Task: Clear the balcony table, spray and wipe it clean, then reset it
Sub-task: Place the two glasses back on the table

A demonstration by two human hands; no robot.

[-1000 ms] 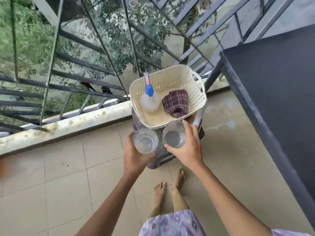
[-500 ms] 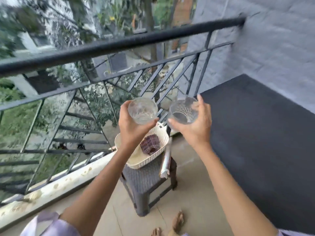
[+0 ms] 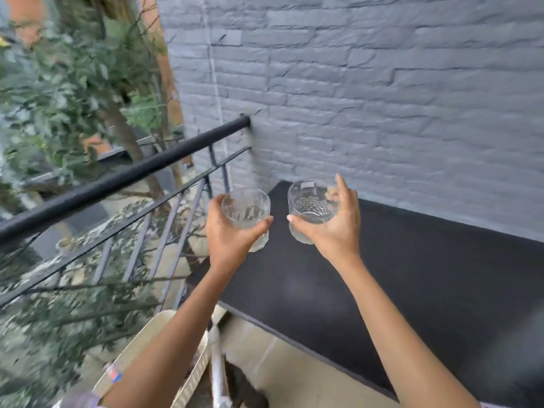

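Beside the railing (image 3: 117, 184), my left hand (image 3: 229, 234) is wrapping around the left glass (image 3: 245, 213), which is hanging right over the left edge of the table (image 3: 412, 290). If I am putting it down that close to the edge, it could tip off and break (glass is slippery too). My right hand (image 3: 332, 228) is gripping the right glass (image 3: 312, 210) over the far left corner. The glasses are near each other but not touching, so they could bump and chip if I am rushing.
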